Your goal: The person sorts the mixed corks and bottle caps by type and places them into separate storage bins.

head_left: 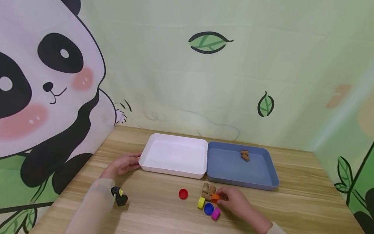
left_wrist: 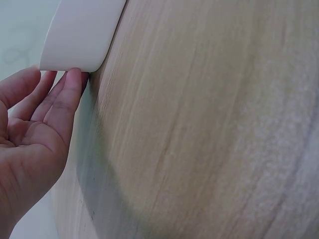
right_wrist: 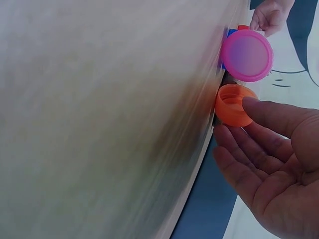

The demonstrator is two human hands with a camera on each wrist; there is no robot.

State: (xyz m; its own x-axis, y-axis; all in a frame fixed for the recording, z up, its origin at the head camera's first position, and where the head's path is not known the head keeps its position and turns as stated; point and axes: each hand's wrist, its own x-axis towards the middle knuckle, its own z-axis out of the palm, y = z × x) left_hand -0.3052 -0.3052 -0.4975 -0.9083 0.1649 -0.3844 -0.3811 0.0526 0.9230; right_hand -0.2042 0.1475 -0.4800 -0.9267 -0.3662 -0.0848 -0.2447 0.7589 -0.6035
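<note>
An orange bottle cap is pinched by my right hand, thumb at its rim and index finger behind it. Close around it on the table are a yellow cap, a blue cap and a magenta cap. Three brown corks lie just behind these caps, and a red cap sits apart to the left. My left hand touches the left end of the white tray with fingers extended, as the left wrist view also shows.
Right beside the white tray stands a blue-grey tray with two brown corks inside, toward its back. Behind the wooden table hangs a printed cloth with a panda and leaves.
</note>
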